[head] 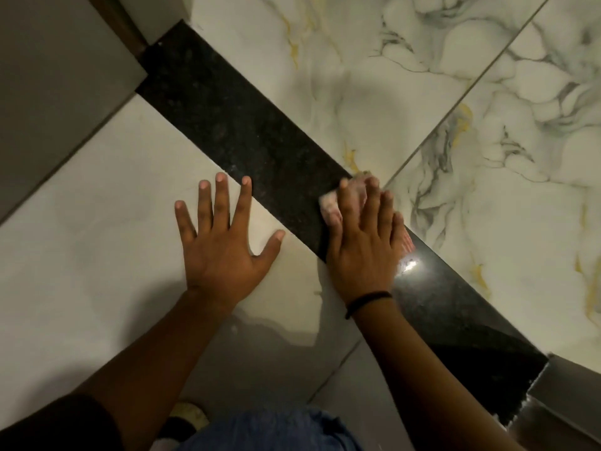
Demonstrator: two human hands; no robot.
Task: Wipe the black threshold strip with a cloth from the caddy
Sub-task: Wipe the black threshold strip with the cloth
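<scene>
The black threshold strip (247, 131) runs slantwise across the floor, between a plain pale tile (97, 229) on the near side and veined marble tiles (406, 76) with grey and gold streaks on the far side. Grey door-frame ends (572, 395) meet the strip at both ends. The right hand (364, 242) lies flat, fingers together, pressing a pale pinkish cloth (331, 206) onto the strip; a black band (367, 299) circles that wrist. The left hand (221, 242) rests palm-down on the plain tile with fingers spread, one fingertip touching the strip's edge. A glare spot shines on the strip just beside the right hand. Lighting is dim
</scene>
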